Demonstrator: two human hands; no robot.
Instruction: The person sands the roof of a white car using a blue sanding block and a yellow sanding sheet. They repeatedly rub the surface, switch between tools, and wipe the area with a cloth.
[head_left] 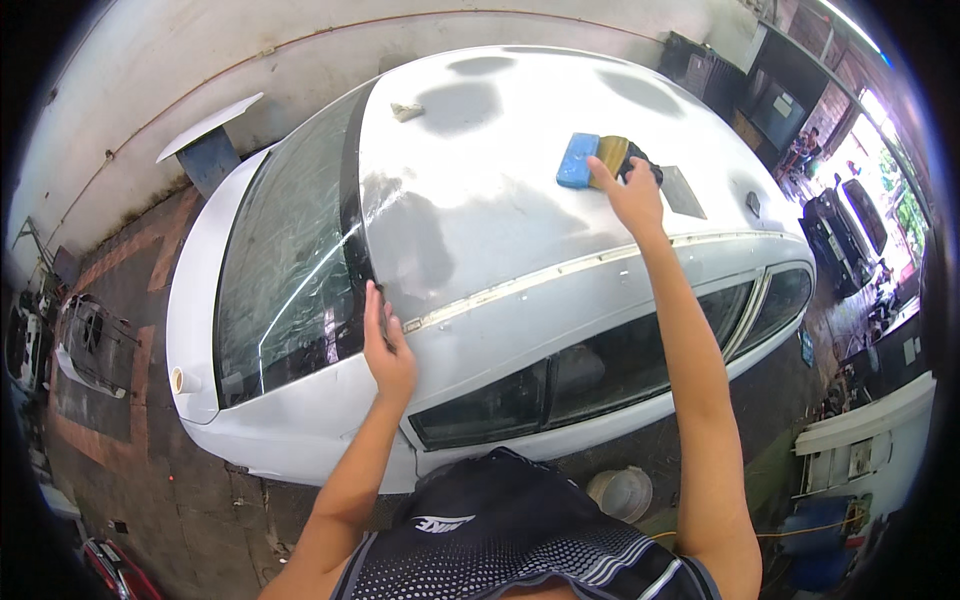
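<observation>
In front of me is a white car roof (560, 90) with dull grey patches. On its far right part my right hand (632, 198) has its thumb and fingers around a yellow-brown pad (614, 150) with a dark part at its right. A blue block (577, 161) lies against the pad's left side, close to my thumb. Right of my fingers a flat grey rectangular sheet (683, 191) rests on the roof. My left hand (390, 350) is open, fingers stretched out, at the roof's near edge beside the windshield (290, 240) corner. It holds nothing visible.
A crumpled pale piece (406, 112) and a small dark object (753, 204) sit on the roof. A cup (185, 380) stands on the hood end. Between me and the car is a whitish bucket (620, 493). Another vehicle (848, 235) stands at the far right.
</observation>
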